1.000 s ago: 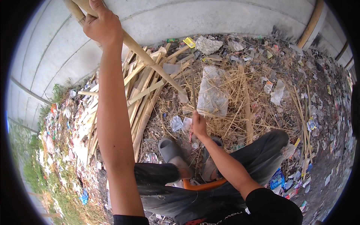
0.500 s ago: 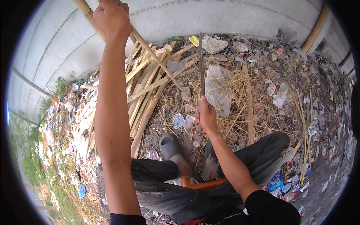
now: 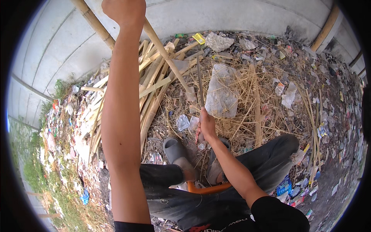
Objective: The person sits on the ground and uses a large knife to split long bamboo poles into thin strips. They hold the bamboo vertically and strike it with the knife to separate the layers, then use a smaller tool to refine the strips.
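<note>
Room opens right of the knife — leftward, the slanted pole blocks.

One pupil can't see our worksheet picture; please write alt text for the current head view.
A person's right hand holds a long blade above littered ground. The raised left hand, partly out of frame, grips a slanting bamboo pole; split bamboo strips lie piled near a pale wall.
</note>
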`<state>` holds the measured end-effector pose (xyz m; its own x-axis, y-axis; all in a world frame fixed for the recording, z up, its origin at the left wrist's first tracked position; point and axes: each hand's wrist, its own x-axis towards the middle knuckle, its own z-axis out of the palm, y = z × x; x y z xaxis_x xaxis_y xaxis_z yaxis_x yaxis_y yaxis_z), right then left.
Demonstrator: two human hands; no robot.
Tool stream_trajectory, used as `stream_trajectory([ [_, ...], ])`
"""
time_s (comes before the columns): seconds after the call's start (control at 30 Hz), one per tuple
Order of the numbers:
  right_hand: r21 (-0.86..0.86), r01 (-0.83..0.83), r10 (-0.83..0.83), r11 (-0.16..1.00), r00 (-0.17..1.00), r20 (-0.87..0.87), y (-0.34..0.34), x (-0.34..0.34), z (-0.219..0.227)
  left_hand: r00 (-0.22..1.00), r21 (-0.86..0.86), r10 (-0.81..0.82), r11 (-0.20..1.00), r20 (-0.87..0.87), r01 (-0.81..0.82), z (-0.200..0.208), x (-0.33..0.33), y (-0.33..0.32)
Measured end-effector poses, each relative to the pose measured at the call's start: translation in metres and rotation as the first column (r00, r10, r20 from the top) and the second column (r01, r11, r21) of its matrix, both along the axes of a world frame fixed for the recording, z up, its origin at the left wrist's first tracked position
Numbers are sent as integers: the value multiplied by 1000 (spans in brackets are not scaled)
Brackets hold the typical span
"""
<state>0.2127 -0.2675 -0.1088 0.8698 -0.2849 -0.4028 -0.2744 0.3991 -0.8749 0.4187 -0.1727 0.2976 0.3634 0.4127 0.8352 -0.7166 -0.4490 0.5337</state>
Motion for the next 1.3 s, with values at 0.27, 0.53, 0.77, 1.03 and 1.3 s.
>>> stream_trajectory([
  [0.27,-133,-25,-2,991,980,-200,23,-33,-89,998,-83,-48,995,-29,45,2,9,0],
  [0.53,69,54,-51,996,998,-33,10,-6,-19,998,-72,62,995,-4,-62,0,5,7],
  [0.77,-191,141,-121,971,986,112,23,-28,-85,983,-67,180,982,40,-177,0,16,0],
  [1.03,91,17,-10,996,997,-76,18,-14,-11,983,-52,179,983,46,-177,-8,4,9],
  [1.3,-103,-143,103,984,942,-319,12,-36,-90,999,-102,46,994,-5,-47,-7,1,4],
])
